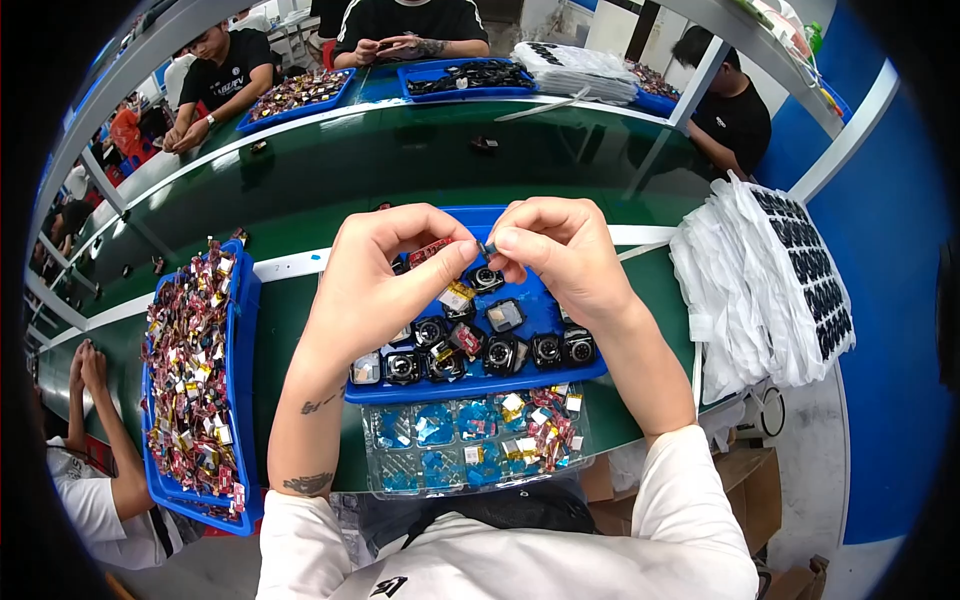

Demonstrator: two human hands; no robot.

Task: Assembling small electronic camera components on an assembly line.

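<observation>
Over the far half of a blue tray (470,384), my left hand (395,275) and my right hand (565,260) meet with thumb and forefinger pinched. A tiny bluish piece (488,249) shows between the fingertips; its kind is too small to make out. Beneath my left fingers a red circuit board (430,251) is partly hidden. Black watch-like cases with round dials, such as the case (503,353), lie in the tray. Among them are a grey square case (505,315) and small batteries with yellow tape (457,297).
Nearer me, a clear compartment tray (395,480) holds blue film pieces, batteries and red boards. On the left stands a blue bin (245,390) heaped with boards and batteries. White padded sheets with black parts (765,280) are stacked right. Beyond runs a green conveyor belt (330,165); several people sit around.
</observation>
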